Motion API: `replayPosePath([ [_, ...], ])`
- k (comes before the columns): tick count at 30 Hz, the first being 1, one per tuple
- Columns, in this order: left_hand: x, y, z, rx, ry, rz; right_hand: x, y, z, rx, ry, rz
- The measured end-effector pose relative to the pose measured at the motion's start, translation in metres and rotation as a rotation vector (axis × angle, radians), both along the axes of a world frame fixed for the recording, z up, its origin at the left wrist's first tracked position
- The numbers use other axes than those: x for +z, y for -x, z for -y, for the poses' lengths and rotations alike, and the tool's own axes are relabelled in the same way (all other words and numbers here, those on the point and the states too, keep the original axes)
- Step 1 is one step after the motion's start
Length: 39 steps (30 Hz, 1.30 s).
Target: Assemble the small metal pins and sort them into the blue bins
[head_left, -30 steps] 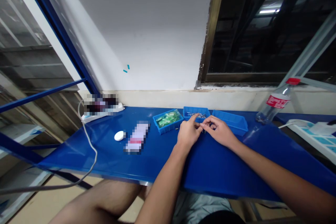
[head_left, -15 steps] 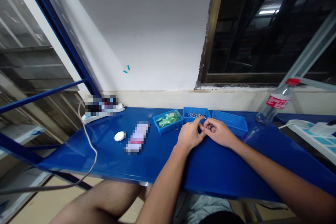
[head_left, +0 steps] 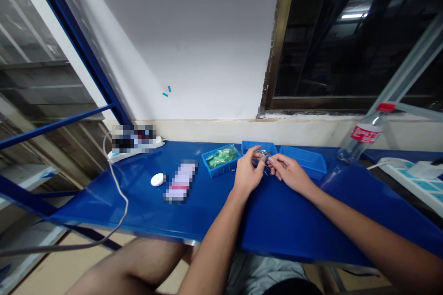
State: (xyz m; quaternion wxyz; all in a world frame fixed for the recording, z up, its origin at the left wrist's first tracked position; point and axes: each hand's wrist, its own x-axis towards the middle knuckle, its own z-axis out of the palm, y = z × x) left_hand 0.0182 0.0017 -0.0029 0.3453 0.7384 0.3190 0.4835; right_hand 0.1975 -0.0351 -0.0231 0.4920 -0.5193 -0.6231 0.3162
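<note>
My left hand (head_left: 248, 173) is over the table in front of the middle blue tray (head_left: 245, 145), index finger and thumb apart, with nothing clearly visible between them. My right hand (head_left: 289, 174) faces it, thumb and fingertips pinched together on a small thin metal piece (head_left: 266, 171) that shows between the hands; its exact kind is too small to tell. Loose thin metal pieces (head_left: 265, 152) lie in the middle tray, partly hidden behind my fingers. To the left, another blue tray (head_left: 215, 173) holds small green pieces in clear wrapping (head_left: 221, 156).
A third blue tray (head_left: 304, 159) stands to the right. A clear bottle with a red cap (head_left: 365, 134) is farther right, near a white power strip (head_left: 424, 184). On the left lie a blurred-out flat object (head_left: 182, 182), a white round case (head_left: 157, 179) and a grey cable (head_left: 121, 198).
My hands have drawn slightly apart. My left fingers have opened out, my right fingers have uncurled a little, and the thin metal piece between the hands now shows.
</note>
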Motion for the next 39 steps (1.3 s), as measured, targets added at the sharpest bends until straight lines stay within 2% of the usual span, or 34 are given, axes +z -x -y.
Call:
replayPosePath([
  [5, -0.001, 0.0, -0.001, -0.027, 0.013, 0.014, -0.009, 0.004, -0.002, 0.101, 0.065, -0.024],
  [10, -0.001, -0.001, -0.001, -0.072, 0.005, 0.016, -0.017, -0.003, -0.008, 0.059, 0.06, -0.07],
  [16, -0.005, 0.0, -0.003, -0.027, -0.024, 0.015, -0.01, -0.004, -0.009, -0.017, 0.048, -0.09],
  [20, -0.014, 0.002, -0.005, 0.039, -0.156, -0.234, -0.005, -0.004, -0.008, -0.06, 0.025, -0.16],
  [26, -0.017, 0.004, -0.002, -0.028, -0.302, -0.648, -0.006, -0.002, -0.011, -0.033, 0.015, -0.237],
  [33, -0.011, 0.007, -0.004, -0.049, -0.304, -0.772, -0.003, 0.003, -0.013, -0.097, 0.183, -0.251],
  [39, -0.006, 0.009, -0.002, -0.026, -0.338, -0.842, -0.004, -0.001, -0.009, -0.056, 0.111, -0.152],
])
